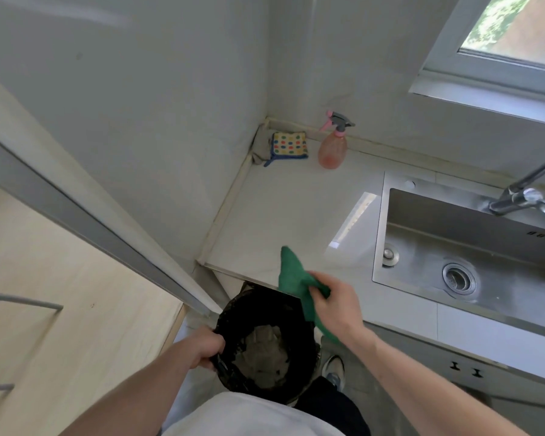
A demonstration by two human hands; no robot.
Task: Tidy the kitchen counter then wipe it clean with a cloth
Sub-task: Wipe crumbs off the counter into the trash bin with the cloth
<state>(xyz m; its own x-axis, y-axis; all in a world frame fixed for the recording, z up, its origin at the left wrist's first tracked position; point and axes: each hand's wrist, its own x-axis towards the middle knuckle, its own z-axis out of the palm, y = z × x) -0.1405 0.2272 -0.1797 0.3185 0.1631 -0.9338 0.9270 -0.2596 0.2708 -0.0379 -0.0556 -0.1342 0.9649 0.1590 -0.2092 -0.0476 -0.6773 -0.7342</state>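
My right hand [334, 305] grips a green cloth [293, 275] at the front edge of the pale counter [290, 209]; the cloth's tip lies on the counter and its lower end hangs over the edge. My left hand [203, 347] holds the rim of a round bin lined with a black bag [265, 344], held just below the counter's front edge. Crumpled pale rubbish lies in the bin's bottom.
A pink spray bottle [332, 146] and a dotted cloth [288, 146] sit in the counter's back corner by the wall. A steel sink [472, 247] with a tap [523, 196] lies to the right. A window [513, 36] is above. My shoe [334, 371] shows on the floor.
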